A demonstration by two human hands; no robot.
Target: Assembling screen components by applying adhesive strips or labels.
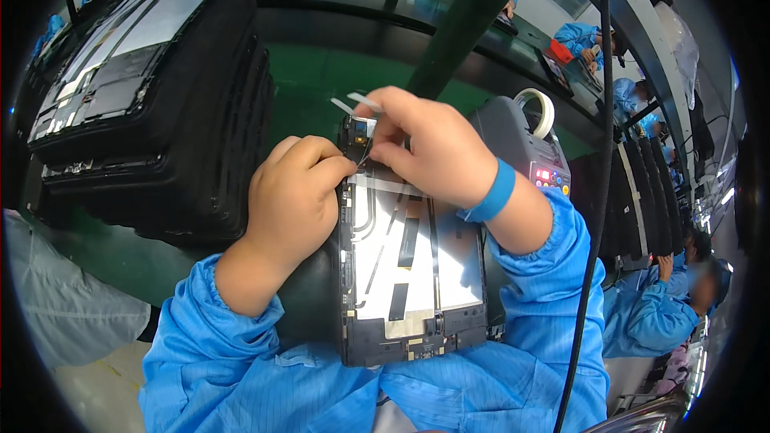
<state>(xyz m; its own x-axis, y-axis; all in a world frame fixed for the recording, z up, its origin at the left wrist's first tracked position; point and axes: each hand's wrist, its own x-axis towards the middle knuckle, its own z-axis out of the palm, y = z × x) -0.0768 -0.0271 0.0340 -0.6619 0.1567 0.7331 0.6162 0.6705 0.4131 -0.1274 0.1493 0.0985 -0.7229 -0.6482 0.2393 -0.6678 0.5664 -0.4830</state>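
Note:
An opened tablet lies lengthwise in front of me, with its silvery inner sheet, black strips and dark modules exposed. My left hand is closed at its upper left edge, thumb and index finger pressed together beside a small camera-like part. What these fingertips hold, if anything, is hidden. Over the top end, my right hand has its fingers curled in a pinch. Two pale narrow strips stick out near its index finger. I cannot make out what it grips. A translucent band crosses the tablet below both hands.
A tall stack of black trays with an opened tablet on top stands at left. To the right are a grey device with lit buttons and a white tape roll. A black cable hangs at right. Co-workers sit beyond.

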